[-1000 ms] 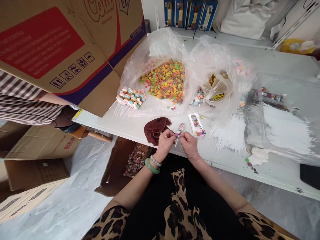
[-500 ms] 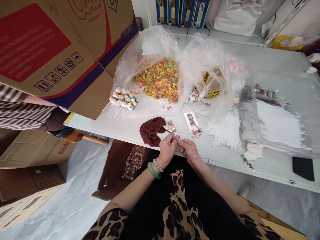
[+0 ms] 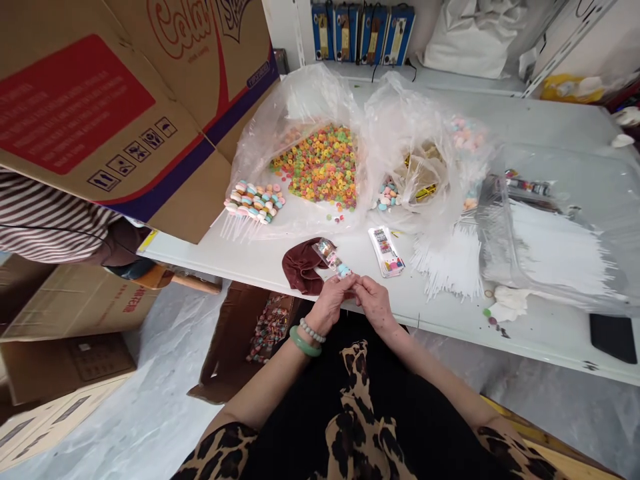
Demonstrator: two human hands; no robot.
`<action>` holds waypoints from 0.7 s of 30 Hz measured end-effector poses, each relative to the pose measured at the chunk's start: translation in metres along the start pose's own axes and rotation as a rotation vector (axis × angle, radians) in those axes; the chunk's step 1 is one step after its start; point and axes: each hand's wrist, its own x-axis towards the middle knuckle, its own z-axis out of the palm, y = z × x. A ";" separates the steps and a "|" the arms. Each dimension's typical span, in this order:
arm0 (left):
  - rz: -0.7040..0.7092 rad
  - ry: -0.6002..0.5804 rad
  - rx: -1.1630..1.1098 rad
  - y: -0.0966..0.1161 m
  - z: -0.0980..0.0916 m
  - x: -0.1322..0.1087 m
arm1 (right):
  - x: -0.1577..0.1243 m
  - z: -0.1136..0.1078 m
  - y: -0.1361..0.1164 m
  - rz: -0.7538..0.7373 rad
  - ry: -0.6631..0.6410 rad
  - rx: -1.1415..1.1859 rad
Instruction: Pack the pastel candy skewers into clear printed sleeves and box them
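Near the front edge of the table, my left hand and my right hand meet, fingertips pinched together at the lower end of a small printed candy packet. Light blue candy shows at its near end, just above my fingers. A brown cloth lies crumpled beside and partly behind the packet. To the right is a stack of flat printed packets. Candy sticks, strung with pastel pieces, lie further back on the left. My fingertips partly hide the packet's end.
Plastic bags hold colourful candy rings and gold ties. White sticks lie to the right beside a clear plastic bin. A large carton stands left; below the table, an open box holds candies. A person in a striped top is behind the carton.
The packet has tilted to the left, its top now over the brown cloth. My hands have drawn closer together around its lower end. The view has shifted slightly.
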 end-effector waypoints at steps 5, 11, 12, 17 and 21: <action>0.097 0.154 -0.048 -0.004 -0.002 0.005 | 0.001 0.003 0.004 0.057 -0.085 0.024; -0.030 -0.004 -0.126 0.005 -0.007 0.005 | 0.003 0.006 0.000 0.180 -0.111 0.325; -0.037 -0.008 -0.141 0.004 -0.006 0.005 | 0.003 0.006 -0.002 0.208 -0.123 0.406; -0.013 -0.070 -0.122 -0.005 -0.003 0.000 | 0.008 0.005 -0.007 0.324 -0.217 0.703; -0.066 -0.200 -0.122 0.000 -0.003 -0.003 | 0.009 0.004 -0.011 0.302 -0.160 0.702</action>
